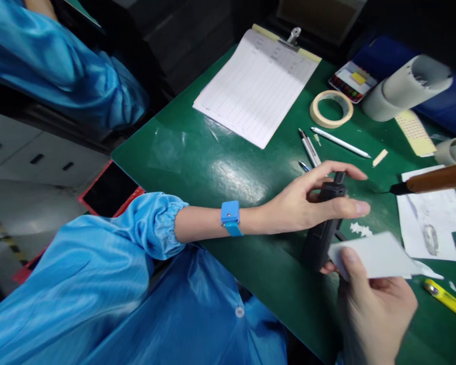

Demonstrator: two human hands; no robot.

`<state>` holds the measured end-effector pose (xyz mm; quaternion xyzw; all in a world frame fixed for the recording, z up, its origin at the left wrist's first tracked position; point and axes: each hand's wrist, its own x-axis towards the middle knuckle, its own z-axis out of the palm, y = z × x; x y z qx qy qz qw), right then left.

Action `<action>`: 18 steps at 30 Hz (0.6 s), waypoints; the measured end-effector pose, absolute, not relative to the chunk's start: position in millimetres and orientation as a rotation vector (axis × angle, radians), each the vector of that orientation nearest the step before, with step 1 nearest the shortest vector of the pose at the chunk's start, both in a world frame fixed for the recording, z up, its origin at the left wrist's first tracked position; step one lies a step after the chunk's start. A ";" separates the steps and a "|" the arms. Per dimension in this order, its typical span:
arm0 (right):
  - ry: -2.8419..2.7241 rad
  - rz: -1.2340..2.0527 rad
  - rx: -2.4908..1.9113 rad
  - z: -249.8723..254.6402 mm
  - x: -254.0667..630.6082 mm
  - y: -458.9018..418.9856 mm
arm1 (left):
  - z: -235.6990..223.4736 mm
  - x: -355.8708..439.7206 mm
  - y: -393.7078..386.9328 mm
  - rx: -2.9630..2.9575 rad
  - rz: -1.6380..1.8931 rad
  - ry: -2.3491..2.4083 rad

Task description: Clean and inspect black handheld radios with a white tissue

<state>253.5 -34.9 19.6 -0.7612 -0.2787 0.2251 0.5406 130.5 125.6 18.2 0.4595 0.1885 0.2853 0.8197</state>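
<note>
A black handheld device [327, 218], shaped like a two-way radio with a short stub on top, stands tilted above the green table. My left hand [304, 203] wraps around its upper part, thumb across the front and index finger stretched past the stub; the other fingers are partly hidden behind it. A blue strap sits on that wrist. In my right hand [380, 304], a flat white card [376, 256] is pinched under the thumb, its near edge beside the device. Right fingertips show under the card, close to the device's lower end.
On the green table [167, 172] lie a clipboard with forms [258, 86], masking tape [331, 109], pens [340, 142], a yellow cutter [446, 299] and white papers [425, 223]. A brown-handled tool [441, 178] points in from the right. Another person's blue sleeve [61, 66] is at upper left.
</note>
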 end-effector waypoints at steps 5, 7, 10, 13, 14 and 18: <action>-0.870 0.449 -1.787 10.6 260.3 -28.8 | 8.1 131.6 120.0 1.116 0.611 0.530; -0.992 0.510 -1.809 9.1 264.8 -31.0 | 3.5 133.1 117.5 1.153 0.586 0.540; -1.120 0.573 -1.837 11.7 271.2 -34.2 | 1.2 133.9 114.9 1.181 0.558 0.550; -1.214 0.585 -1.829 13.6 275.7 -34.8 | 2.3 133.7 114.3 1.194 0.543 0.593; -1.236 0.588 -1.819 12.6 276.6 -34.6 | 2.5 133.7 114.6 1.201 0.539 0.607; -1.258 0.588 -1.767 7.5 276.3 -35.7 | 3.3 135.3 116.0 1.250 0.547 0.639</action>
